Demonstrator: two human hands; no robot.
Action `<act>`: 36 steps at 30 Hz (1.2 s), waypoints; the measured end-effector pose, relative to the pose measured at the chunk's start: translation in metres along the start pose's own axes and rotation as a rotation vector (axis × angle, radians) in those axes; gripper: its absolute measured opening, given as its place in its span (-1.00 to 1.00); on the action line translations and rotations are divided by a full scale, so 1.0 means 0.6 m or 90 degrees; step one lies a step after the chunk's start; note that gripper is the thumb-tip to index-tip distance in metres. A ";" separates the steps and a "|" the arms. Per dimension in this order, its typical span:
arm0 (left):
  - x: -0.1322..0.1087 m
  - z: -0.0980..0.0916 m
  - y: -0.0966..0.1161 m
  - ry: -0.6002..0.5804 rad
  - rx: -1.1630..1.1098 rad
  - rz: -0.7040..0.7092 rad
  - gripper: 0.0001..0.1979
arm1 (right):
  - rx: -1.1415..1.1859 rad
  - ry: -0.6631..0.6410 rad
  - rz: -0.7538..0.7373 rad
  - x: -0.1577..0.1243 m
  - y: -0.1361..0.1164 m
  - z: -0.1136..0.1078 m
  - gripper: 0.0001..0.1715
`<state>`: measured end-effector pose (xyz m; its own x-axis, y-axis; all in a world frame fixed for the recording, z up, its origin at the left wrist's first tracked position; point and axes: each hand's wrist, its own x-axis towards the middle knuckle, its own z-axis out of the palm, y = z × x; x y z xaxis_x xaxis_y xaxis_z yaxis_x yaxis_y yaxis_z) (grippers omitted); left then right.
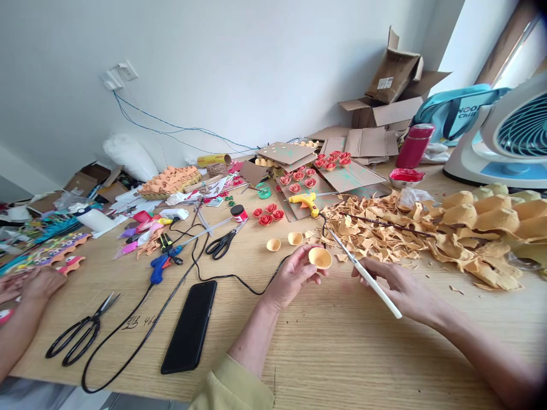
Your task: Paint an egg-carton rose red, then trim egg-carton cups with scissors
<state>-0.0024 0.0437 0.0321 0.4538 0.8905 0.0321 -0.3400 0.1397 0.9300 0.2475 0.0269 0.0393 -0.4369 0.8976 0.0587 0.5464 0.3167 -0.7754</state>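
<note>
My left hand (293, 276) is closed on a small orange-yellow egg-carton cup (320, 258), its hollow facing up. My right hand (395, 285) grips a slim tool with a long white handle (380, 291) and a thin metal blade (342, 246). The tool is seen edge-on, so I cannot tell whether it is a knife or scissors. Its blade points away, to the right of the cup and apart from it. Two more cut cups, one (273, 245) and another (294, 238), sit on the table just beyond my left hand.
Orange carton scraps (376, 225) and egg trays (491, 213) cover the right side. A yellow glue gun (305, 201) lies near red paper flowers (310, 182). Leftward are a phone (190, 324), black scissors (81, 336), a blue glue gun (161, 265) with cord, and another person's hand (43, 282).
</note>
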 end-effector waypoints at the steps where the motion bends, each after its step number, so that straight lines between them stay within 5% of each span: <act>1: -0.001 0.001 0.001 0.007 -0.015 -0.009 -0.53 | 0.011 -0.001 0.000 0.000 0.000 0.000 -0.60; 11: 0.000 0.000 -0.004 0.023 0.028 -0.007 -0.45 | 0.047 -0.022 0.009 0.000 0.003 0.008 -0.61; 19: 0.001 0.003 0.000 0.051 -0.085 -0.035 -0.49 | 0.076 -0.053 0.018 0.001 0.006 0.013 -0.56; 24: 0.000 0.004 -0.003 0.087 0.064 -0.036 -0.31 | 0.099 -0.061 0.017 -0.001 0.007 0.013 -0.55; 30: 0.002 0.007 -0.008 0.113 0.167 -0.031 -0.52 | 0.081 -0.053 0.009 0.000 -0.010 0.010 -0.57; 36: 0.006 0.000 -0.013 0.124 0.228 0.014 -0.48 | 0.017 -0.031 0.005 0.002 -0.010 0.013 -0.57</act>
<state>0.0018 0.0459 0.0248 0.2737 0.9617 0.0151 -0.0244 -0.0087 0.9997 0.2385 0.0235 0.0393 -0.4679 0.8835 0.0220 0.5309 0.3009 -0.7922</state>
